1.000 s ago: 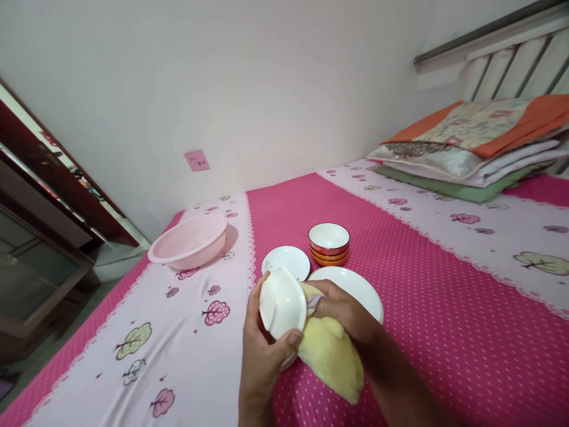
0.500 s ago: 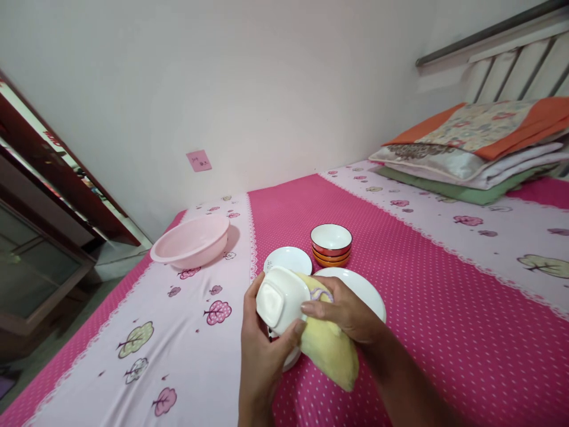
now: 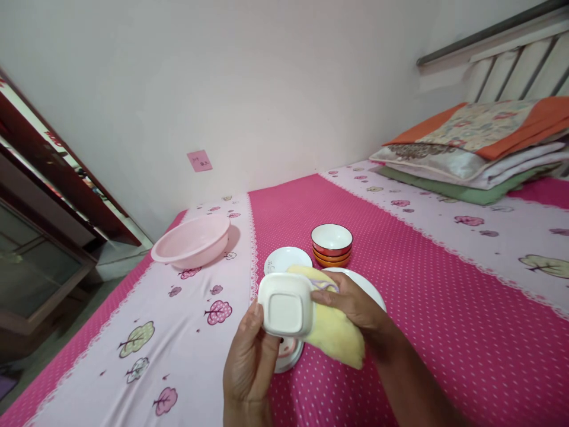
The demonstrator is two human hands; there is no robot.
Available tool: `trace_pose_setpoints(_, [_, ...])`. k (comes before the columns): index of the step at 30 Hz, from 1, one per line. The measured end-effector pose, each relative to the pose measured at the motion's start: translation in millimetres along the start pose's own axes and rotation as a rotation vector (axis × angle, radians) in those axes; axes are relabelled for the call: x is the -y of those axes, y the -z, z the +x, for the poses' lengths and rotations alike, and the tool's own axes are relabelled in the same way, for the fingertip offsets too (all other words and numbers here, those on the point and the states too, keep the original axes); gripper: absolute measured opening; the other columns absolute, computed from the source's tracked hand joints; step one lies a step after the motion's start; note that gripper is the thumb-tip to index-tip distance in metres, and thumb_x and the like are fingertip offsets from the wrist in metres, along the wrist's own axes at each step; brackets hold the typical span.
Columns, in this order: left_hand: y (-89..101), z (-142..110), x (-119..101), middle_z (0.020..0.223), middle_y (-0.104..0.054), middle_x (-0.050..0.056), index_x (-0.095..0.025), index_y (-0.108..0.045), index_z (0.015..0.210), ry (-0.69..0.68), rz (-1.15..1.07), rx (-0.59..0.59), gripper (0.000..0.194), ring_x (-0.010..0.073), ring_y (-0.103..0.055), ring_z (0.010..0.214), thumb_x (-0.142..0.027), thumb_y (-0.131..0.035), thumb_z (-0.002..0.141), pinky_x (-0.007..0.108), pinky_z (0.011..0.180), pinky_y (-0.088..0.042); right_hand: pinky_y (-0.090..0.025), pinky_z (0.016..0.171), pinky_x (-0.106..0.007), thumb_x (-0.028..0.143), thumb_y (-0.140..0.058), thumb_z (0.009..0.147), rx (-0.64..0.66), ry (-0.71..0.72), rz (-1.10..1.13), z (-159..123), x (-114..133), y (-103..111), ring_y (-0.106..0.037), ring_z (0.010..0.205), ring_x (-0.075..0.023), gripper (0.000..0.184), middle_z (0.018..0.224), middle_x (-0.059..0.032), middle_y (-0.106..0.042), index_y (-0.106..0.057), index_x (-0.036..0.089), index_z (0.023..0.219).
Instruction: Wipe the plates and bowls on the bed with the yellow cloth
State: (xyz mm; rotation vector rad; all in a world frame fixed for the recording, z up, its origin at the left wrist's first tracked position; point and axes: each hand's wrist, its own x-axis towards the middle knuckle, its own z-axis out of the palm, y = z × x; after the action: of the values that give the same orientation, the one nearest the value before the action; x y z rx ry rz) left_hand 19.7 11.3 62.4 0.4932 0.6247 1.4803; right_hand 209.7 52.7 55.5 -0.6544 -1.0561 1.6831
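The dish (image 3: 285,308) is plain white, the cloth (image 3: 335,338) pale yellow with a lilac stripe. The top bowl (image 3: 332,238) is white inside, dark at the rim and red outside — the bowls beneath (image 3: 332,260) are orange. The basin (image 3: 191,242) is pale pink. White dots pepper the bedspread's (image 3: 400,296) deep pink parts; pale bands carry pink, green and grey trees — with white lacy edging. The wall card (image 3: 200,161) is pink.

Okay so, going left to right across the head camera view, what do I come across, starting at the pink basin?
Pink basin → left hand → squarish white bowl, its base facing the camera → right hand → stack of bedding by the railing.
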Motion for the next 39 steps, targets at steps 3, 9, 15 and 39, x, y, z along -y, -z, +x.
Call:
trace_pose_setpoints(3, [-0.1, -3, -5, 0.095, -0.079, 0.004, -0.019, -0.079, 0.1, -0.091, 0.094, 0.027, 0.018, 0.0167, -0.075, 0.091, -0.02, -0.084, 0.082, 0.023, 0.085, -0.062, -0.058, 0.072, -0.033, 0.045, -0.092, 0.07, -0.238, 0.069, -0.061, 7, 5, 10, -0.074, 0.081, -0.0238, 0.058, 0.102, -0.0088, -0.079, -0.072, 0.017, 0.118])
trace_pose_setpoints(9, [-7.1, -5, -4, 0.091, -0.077, 0.005, -0.018, -0.075, 0.11, -0.125, 0.353, 0.053, 0.03, 0.0141, -0.07, 0.071, -0.034, -0.082, 0.085, 0.021, 0.065, -0.057, -0.057, 0.07, -0.034, 0.025, -0.077, 0.081, -0.315, 0.308, -0.5, -13, 28, -8, -0.072, 0.084, -0.0261, 0.043, 0.096, -0.0053, -0.077, -0.071, 0.02, 0.123])
trace_pose_setpoints(15, [1.6, -2, 9, 0.091, -0.076, 0.002, -0.02, -0.077, 0.109, -0.182, 0.521, 0.045, 0.031, 0.0139, -0.063, 0.071, -0.035, -0.083, 0.084, 0.023, 0.067, -0.051, -0.048, 0.106, -0.045, 0.0, -0.059, 0.084, 0.042, 0.723, -1.097, -33, 34, -49, -0.062, 0.119, -0.0268, 0.045, 0.122, -0.0072, -0.073, -0.069, 0.024, 0.121])
trace_pose_setpoints(39, [-12.1, 9, 18, 0.146, -0.064, 0.015, -0.02, -0.039, 0.161, -0.097, -0.254, 0.06, 0.053, 0.0285, -0.065, 0.131, -0.031, -0.034, 0.109, 0.043, 0.111, -0.053, -0.041, 0.072, -0.031, 0.005, -0.051, 0.086, -0.163, 0.415, -1.091, -14, 20, -29, -0.059, 0.083, -0.0206, 0.022, 0.096, -0.0033, -0.064, -0.057, 0.022, 0.099])
